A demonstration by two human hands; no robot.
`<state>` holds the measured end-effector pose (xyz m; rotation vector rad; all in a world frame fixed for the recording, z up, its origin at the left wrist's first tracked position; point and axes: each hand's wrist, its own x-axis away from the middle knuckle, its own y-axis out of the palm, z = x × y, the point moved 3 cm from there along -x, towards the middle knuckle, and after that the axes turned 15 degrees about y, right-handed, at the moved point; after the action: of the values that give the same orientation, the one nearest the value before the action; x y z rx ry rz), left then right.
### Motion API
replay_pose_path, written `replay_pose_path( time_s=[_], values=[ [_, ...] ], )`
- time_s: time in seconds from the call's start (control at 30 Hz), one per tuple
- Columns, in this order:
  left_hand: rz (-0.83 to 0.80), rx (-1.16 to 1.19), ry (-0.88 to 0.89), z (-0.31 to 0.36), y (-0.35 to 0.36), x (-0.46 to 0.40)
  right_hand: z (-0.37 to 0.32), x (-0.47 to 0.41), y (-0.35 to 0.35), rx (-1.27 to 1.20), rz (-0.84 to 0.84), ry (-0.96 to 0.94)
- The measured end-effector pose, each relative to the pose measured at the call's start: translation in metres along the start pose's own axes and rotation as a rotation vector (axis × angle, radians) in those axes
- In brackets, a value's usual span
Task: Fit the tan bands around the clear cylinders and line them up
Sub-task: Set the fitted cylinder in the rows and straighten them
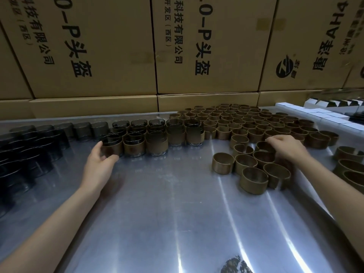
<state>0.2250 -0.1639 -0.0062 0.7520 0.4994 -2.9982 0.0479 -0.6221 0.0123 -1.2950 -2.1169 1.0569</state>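
Observation:
My left hand curls round a banded clear cylinder, the leftmost of a front row of banded cylinders standing side by side. Behind them stand more banded cylinders in rows. My right hand reaches over the loose tan bands and pinches one tan band by its rim. Many more tan bands stand packed together further back. Bare clear cylinders stand in a dark cluster at the left.
The shiny metal table stretches toward me. A wall of printed cardboard boxes rises right behind the table. Small white boxes line the far right. More tan bands sit at the right edge.

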Motion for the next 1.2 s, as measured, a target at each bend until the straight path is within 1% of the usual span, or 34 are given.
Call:
replay_pose_path(
  time_s=[0.1,0.13,0.2,0.3,0.37,0.47,0.6,0.8,1.0,1.07,1.2],
  values=[
    [0.008,0.010,0.003,-0.001,0.001,0.000,-0.005,-0.014,-0.006,-0.072,0.180,-0.077],
    [0.012,0.011,0.004,-0.002,0.001,-0.001,-0.008,-0.021,-0.007,-0.042,0.197,-0.093],
    [0.013,0.011,0.005,-0.002,0.002,-0.001,-0.013,-0.041,-0.007,0.058,0.135,-0.082],
    [0.012,0.016,0.007,-0.004,0.002,-0.003,-0.012,-0.069,-0.004,0.170,0.025,0.021],
    [0.014,0.013,0.012,-0.005,0.003,-0.003,-0.007,-0.081,0.003,0.228,-0.048,0.050],
    [0.012,0.009,0.017,-0.006,0.003,-0.003,-0.005,-0.082,0.012,0.293,-0.097,0.046],
    [0.005,0.005,0.012,-0.006,0.003,-0.003,-0.008,-0.072,0.009,0.290,-0.124,-0.042],
    [0.004,0.009,0.008,-0.003,0.002,-0.002,-0.011,-0.041,0.005,0.202,-0.174,-0.216],
    [0.012,-0.007,0.007,0.000,0.001,0.000,-0.034,-0.010,0.005,-0.036,-0.338,-0.295],
    [0.008,-0.002,0.011,0.000,0.001,0.000,-0.042,-0.003,0.004,-0.059,-0.314,-0.304],
    [-0.003,-0.002,0.009,-0.002,0.001,-0.002,-0.055,0.004,0.007,-0.069,-0.186,-0.342]
  ],
)
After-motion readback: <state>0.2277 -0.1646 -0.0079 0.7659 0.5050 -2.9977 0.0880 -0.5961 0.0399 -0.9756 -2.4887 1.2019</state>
